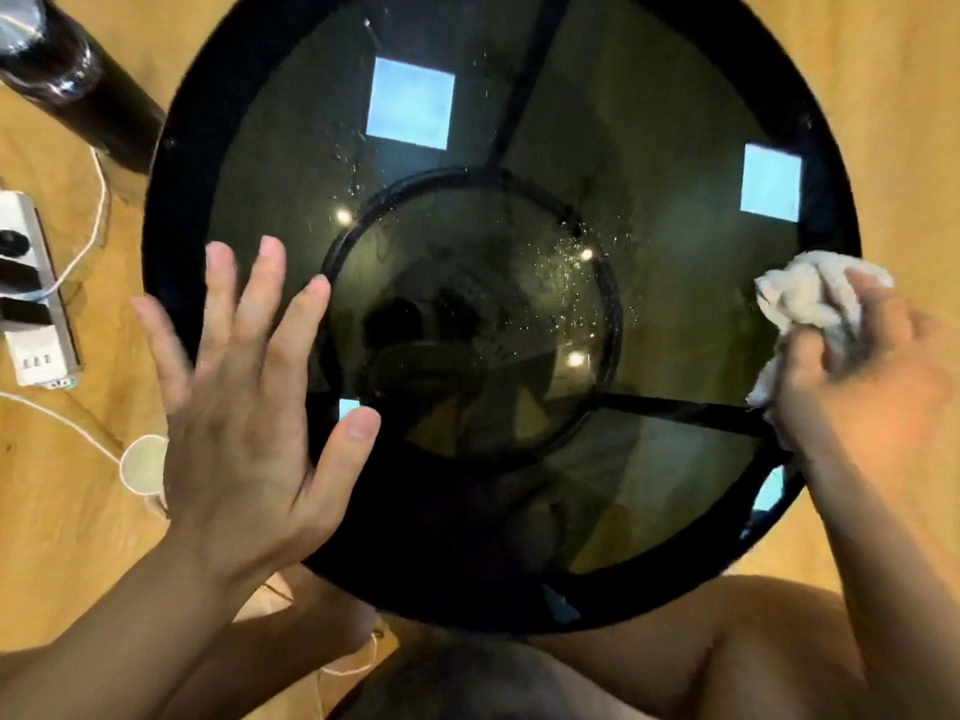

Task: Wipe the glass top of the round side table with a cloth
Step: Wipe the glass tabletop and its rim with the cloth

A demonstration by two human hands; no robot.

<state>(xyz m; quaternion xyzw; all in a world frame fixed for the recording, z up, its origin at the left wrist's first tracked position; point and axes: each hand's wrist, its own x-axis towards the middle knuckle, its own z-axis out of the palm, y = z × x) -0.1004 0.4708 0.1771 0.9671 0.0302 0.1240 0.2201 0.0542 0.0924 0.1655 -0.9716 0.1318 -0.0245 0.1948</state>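
Cloth [810, 304] balled up in right hand [872, 376], at the bench [171, 200] right edge | glass top [649, 148] with specks [561, 257] sits left of it, toward the middle | left hand [244, 407] splayed wide, holding nothing, over left edge

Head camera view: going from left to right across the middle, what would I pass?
White power strip on the floor → open left hand → dark glass top with wet specks → white cloth bunched in the right hand at the right edge.
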